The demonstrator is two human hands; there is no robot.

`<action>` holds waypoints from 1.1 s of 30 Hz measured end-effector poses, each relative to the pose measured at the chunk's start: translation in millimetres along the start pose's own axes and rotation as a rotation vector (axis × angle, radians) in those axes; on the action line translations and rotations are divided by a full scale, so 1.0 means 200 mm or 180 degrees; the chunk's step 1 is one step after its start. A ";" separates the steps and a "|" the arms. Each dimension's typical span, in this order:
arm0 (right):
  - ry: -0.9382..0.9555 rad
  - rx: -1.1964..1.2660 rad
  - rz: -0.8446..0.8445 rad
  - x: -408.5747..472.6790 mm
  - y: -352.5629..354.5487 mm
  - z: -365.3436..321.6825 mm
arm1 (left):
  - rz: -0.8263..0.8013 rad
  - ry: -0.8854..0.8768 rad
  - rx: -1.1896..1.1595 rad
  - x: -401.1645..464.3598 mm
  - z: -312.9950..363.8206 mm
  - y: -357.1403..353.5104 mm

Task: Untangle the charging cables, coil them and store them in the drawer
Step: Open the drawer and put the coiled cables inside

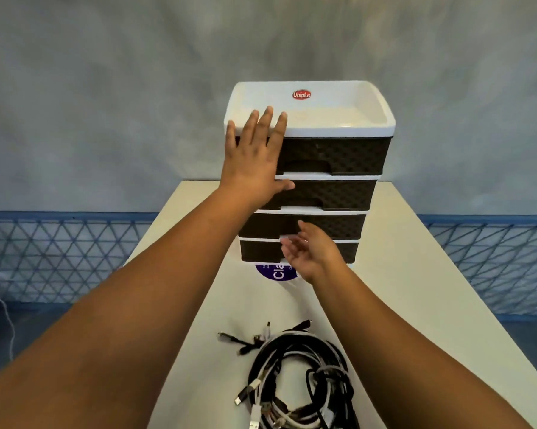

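Observation:
A drawer unit (332,156) with several dark woven-pattern drawers and a white top tray stands on the white table (415,274). My left hand (254,153) lies flat with straight fingers against the unit's upper left front, fingertips over the tray rim. My right hand (310,252) is palm up, fingers loosely curled, at the handle gap between the two lowest drawers; all drawers look closed. A tangled bundle of black and white charging cables (298,379) lies on the table near me, plugs sticking out to the left.
A purple round sticker (276,272) sits on the table below the unit. Blue mesh fencing (59,258) runs behind the table on both sides. A white cord (7,320) hangs at the far left. A grey wall is behind.

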State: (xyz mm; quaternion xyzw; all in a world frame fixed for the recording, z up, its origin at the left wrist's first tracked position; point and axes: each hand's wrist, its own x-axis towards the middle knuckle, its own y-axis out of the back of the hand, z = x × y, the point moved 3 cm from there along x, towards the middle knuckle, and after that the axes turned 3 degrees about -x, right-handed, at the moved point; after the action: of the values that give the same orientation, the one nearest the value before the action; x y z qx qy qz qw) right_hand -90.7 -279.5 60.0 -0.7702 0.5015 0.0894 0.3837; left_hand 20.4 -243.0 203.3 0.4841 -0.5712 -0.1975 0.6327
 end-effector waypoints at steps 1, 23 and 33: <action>-0.0027 0.0038 0.0046 0.02 -0.01 0.00 | 0.0063 -0.0022 0.0007 0.01 -0.01 -0.02; 0.0091 0.0665 0.0137 -0.23 0.14 0.24 | 0.0585 -0.0187 -0.0166 0.02 -0.03 -0.11; -0.0001 0.0556 0.0068 -0.37 0.23 0.31 | 0.0303 -0.0146 -0.0167 0.02 -0.02 -0.08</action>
State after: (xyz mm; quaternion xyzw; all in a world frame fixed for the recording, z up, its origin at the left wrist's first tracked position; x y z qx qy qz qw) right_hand -149.0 -194.7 33.6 -0.7284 0.5155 0.0494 0.4486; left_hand 30.7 -251.2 192.2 0.4350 -0.6025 -0.1932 0.6406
